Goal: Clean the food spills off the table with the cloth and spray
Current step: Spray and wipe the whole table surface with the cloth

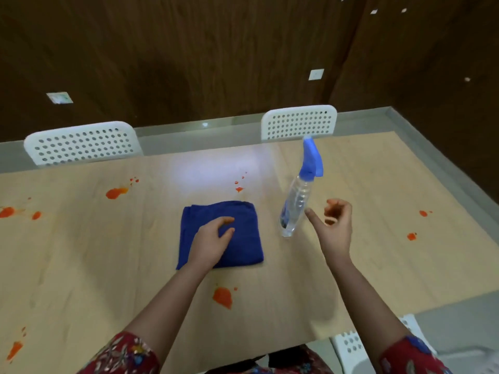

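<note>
A folded blue cloth [243, 238] lies flat in the middle of the light wooden table [351, 265]. My left hand [212, 242] rests on top of it, fingers apart. A clear spray bottle [295, 206] with a blue trigger head stands just right of the cloth. My right hand [333, 228] hovers beside the bottle's base, fingers curled and spread, not touching it. Orange food spills dot the table: one large spill [223, 297] near the front, one spill [116, 193] at the back left, small drops [239, 188] behind the cloth, and spots [411, 236] at the right.
Two white perforated chairs [81, 144] [299, 122] stand along the table's far edge, and another white chair [351, 344] is at the near right. More orange spills [8, 211] [14, 349] lie along the left side. A dark wooden wall rises behind.
</note>
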